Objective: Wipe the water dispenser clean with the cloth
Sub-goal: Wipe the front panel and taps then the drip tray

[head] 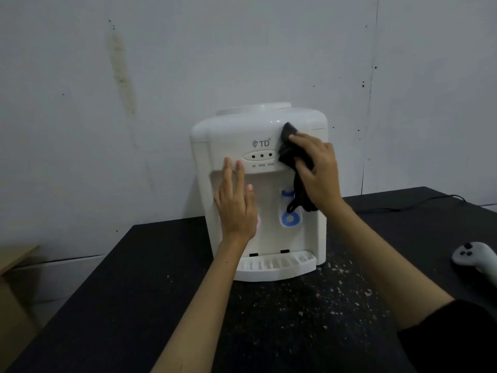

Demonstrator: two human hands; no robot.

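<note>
- White plastic forms the body of the water dispenser (259, 189), which stands at the centre of the head view on a black tabletop (161, 292), its back close to a pale, stained wall (107, 76).
- At the upper right of the dispenser's front, the right hand (318, 173) presses a dark cloth (289, 146) flat against the panel, fingers bent over the bunched fabric; a loose tail of it hangs down in front of the blue tap (290, 218). That grip seems meant to keep a wad under the fingers for rubbing.
- Left of centre, the left hand (236, 203) lies spread, fingers straight, fingertips on the ledge below the indicator lights (261, 155), holding nothing. It looks placed to brace the light unit so that it does not slide or tip under the wiping pressure.
- Below, the drip tray (277, 265) juts toward the camera; pale flecks are scattered over the tabletop in front of it.
- At the right edge of the frame lies a grey handheld controller (473, 255), well apart from the dispenser, and a thin cable (403, 208) trails behind it.
- Wiping appears to be under way on the top front; the recess, taps and tray probably remain.
</note>
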